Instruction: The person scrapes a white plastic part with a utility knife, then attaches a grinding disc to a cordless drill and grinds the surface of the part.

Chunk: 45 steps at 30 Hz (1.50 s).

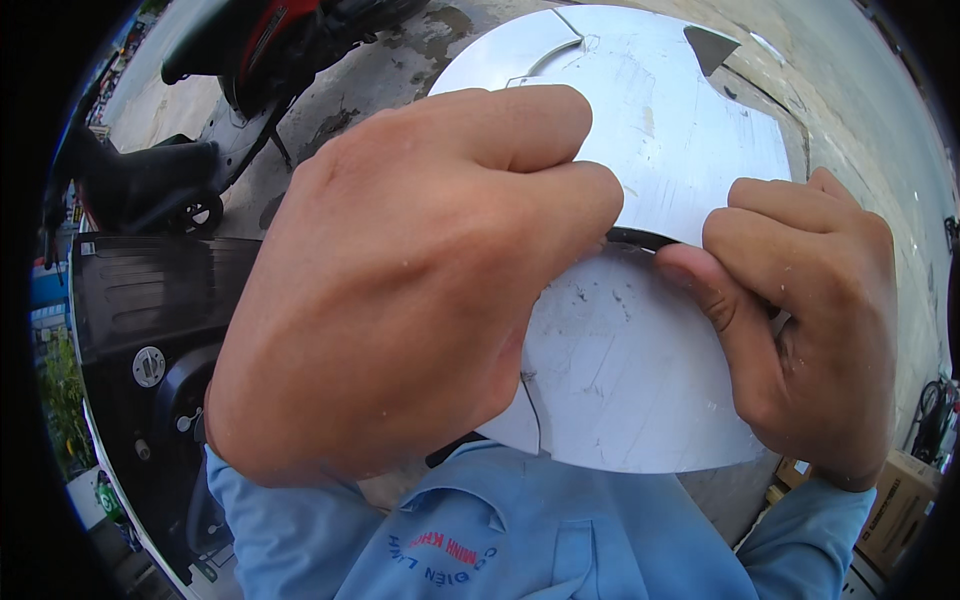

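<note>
A pale, scuffed sheet-metal panel (pixel 680 130) with a curved outline and cut notches lies in front of me, reaching down toward my blue shirt. Across its middle runs a thin black strip (pixel 640 239), along a curved edge above the lower rounded section (pixel 625 360). Close to the camera, my left hand (pixel 400 270) is closed, its curled fingers at the strip's left end and their tips hidden. My right hand (pixel 810 310) is closed at the other end, thumb pressed beside the strip and fingers bent over the panel's right side.
A dark motorbike (pixel 270 60) stands at the far left on the concrete floor (pixel 420 50). Nearer on the left is a dark plastic appliance body (pixel 150 300) with a round silver cap. A cardboard box (pixel 900 505) and black cables (pixel 932 415) sit at the lower right.
</note>
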Each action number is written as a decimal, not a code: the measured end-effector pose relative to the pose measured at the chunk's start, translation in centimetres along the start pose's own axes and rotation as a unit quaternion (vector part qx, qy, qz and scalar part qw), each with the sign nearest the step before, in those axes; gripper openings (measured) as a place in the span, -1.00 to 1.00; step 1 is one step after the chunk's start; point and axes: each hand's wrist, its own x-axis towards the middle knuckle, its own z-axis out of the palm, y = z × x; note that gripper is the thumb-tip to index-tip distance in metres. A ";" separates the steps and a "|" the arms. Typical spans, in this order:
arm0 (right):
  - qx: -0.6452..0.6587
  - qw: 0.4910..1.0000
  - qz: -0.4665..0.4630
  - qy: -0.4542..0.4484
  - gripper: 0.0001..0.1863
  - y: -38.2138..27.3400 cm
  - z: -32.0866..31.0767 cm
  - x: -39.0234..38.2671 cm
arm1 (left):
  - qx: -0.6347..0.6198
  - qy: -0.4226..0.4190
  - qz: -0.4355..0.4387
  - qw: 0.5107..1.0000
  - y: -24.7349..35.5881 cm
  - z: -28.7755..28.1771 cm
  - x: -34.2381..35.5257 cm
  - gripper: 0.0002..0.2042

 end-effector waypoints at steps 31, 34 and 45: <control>-0.003 0.999 -0.033 0.006 -0.58 -1.9 0.4 -1.4 | -0.027 0.055 -0.029 0.998 2.1 0.4 -3.7 -0.83; -0.010 0.999 -0.018 0.027 -0.59 -1.5 0.0 -0.6 | -0.014 0.079 -0.027 0.996 1.3 0.2 -2.6 -0.84; -0.007 0.999 -0.023 0.029 -0.60 -1.4 -0.1 0.3 | -0.020 0.048 -0.027 0.998 0.7 -0.2 -2.8 -0.85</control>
